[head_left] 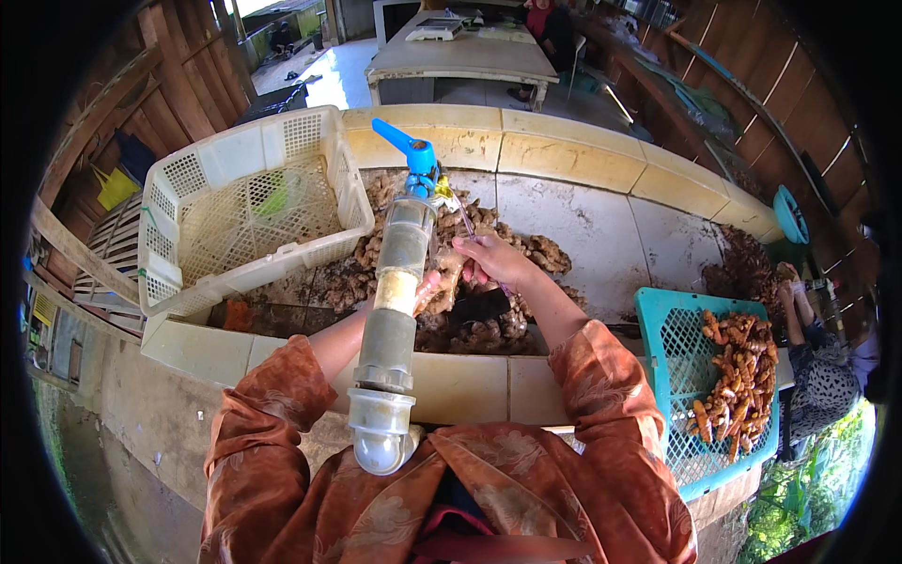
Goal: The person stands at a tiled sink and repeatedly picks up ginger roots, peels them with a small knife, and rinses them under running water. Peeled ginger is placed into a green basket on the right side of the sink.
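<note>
My left hand [427, 290], partly hidden by the grey plastic pipe [400, 303], holds a pale piece of ginger root [447, 276]. My right hand [497, 261] is closed around a thin purplish tool [466, 220], whose kind I cannot tell, against the right side of that root. Both hands are over a tiled basin, just right of the pipe with its blue-handled valve [421, 158]. Soil-covered ginger roots [550, 254] lie heaped under and around the hands. A dark object [483, 307] rests among them below my right hand.
A white plastic crate [296, 252] stands on the basin's left side. At right, a turquoise crate [652, 366] holds orange-brown rhizomes [736, 381]. A co-worker's hands [791, 285] are at far right, near more dark roots. Beyond the tiled rim [564, 144] stands a table [465, 60], with a person beside it.
</note>
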Motion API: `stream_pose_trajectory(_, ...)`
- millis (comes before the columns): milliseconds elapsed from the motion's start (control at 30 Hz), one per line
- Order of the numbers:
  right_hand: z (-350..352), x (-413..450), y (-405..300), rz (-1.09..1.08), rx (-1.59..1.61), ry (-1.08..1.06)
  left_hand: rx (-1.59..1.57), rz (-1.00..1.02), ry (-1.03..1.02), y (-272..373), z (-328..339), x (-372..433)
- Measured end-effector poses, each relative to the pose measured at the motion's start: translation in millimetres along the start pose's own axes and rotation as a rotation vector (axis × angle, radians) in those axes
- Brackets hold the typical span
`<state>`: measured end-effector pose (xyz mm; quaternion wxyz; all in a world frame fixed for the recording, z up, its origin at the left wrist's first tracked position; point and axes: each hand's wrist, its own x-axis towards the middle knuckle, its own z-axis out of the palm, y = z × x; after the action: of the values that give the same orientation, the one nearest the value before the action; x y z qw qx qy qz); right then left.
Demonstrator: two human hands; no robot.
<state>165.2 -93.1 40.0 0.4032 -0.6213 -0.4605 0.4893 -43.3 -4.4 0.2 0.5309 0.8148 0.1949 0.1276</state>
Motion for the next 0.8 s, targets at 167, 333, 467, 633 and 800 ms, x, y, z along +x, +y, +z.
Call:
stream_pose_trajectory(167,9,4,-1,0.088,0.094,-0.046,-0.133,-0.327,0.077,-2,-13,-4)
stream_pose_trajectory(333,13,7,2,0.029,0.052,-0.045,-0.529,-0.371,-0.171,9,-18,3)
stream_pose_trajectory(467,13,2,2,-0.053,-0.025,-0.102,-0.559,-0.288,-0.364,19,-16,13)
stream_pose_trajectory(633,-6,-18,-2,-0.254,-0.445,0.260,-0.653,-0.300,-0.186,21,-14,21)
stream_pose_trajectory(800,-26,-31,18,-0.485,-0.919,0.122,-0.670,-0.193,-0.197,20,-14,24)
